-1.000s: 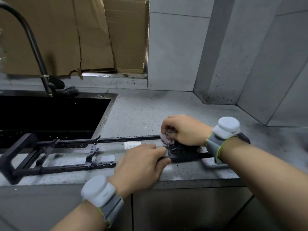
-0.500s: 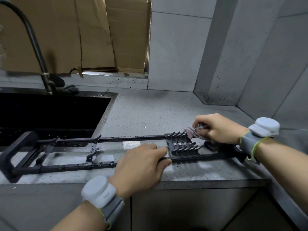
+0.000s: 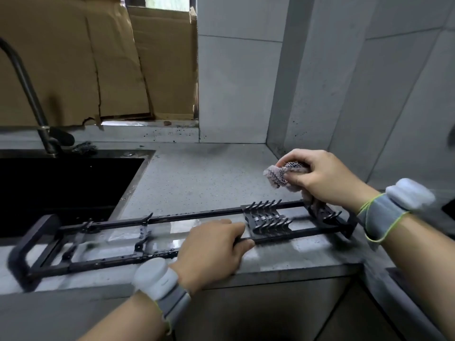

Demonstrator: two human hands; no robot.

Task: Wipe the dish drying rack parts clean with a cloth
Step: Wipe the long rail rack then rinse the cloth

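One black dish rack frame [image 3: 197, 217] is lying lengthwise across the grey countertop [image 3: 202, 178], its left end reaching over the sink [image 3: 61, 183]. The left hand [image 3: 211, 244] is curling its fingers around the frame's near rail, at 6 o'clock of the frame. The right hand [image 3: 320, 178] is gripping one bunched checked cloth [image 3: 278, 175] above the frame's right end, at 3 o'clock, with the cloth's tail hanging onto the prongs there.

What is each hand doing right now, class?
Left hand: closed, gripping the rack frame at its near rail.
Right hand: closed, holding the cloth.
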